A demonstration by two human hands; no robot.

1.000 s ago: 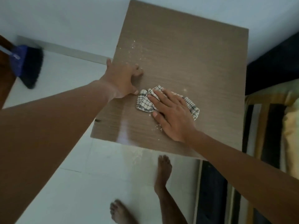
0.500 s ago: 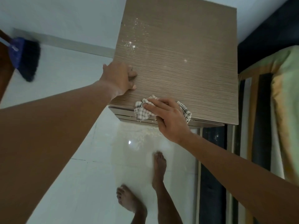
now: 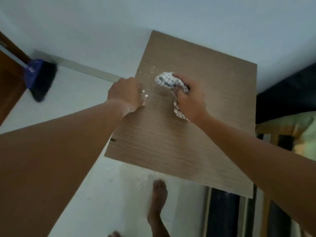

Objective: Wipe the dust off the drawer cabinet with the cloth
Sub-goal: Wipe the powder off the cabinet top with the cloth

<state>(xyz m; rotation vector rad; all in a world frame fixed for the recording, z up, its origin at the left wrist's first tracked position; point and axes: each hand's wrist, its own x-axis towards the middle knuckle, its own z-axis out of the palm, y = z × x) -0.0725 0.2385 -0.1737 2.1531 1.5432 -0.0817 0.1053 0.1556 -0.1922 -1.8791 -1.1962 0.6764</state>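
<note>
Wiping is the step you're on, and the cabinet [image 3: 196, 134] fills the middle of your view, its brown top tilted away toward the pale wall [image 3: 153, 17]. Most of the near half of that top looks clean to me; the dust [image 3: 147, 93] that's left sits as white specks and small clumps near the far left edge, just beside your left hand [image 3: 126, 92]. That hand is curled over the left edge, fingers closed down on the top as a brace, with a bit of white powder right against the knuckles. Your right hand [image 3: 189, 98] is bunched tight around the cloth [image 3: 166, 81], the checked fabric bulging out ahead of the fingers and a tail of it trailing back under the wrist. The cloth is on the far part of the top, near the specks but not on them yet.

Next, I'd say, sweep the cloth left across that speckled patch and off the edge. You'll want to lift or shift the left hand first, since the clumps are tucked against it. Keep the cloth pressed flat so the powder gathers instead of scattering.
</note>
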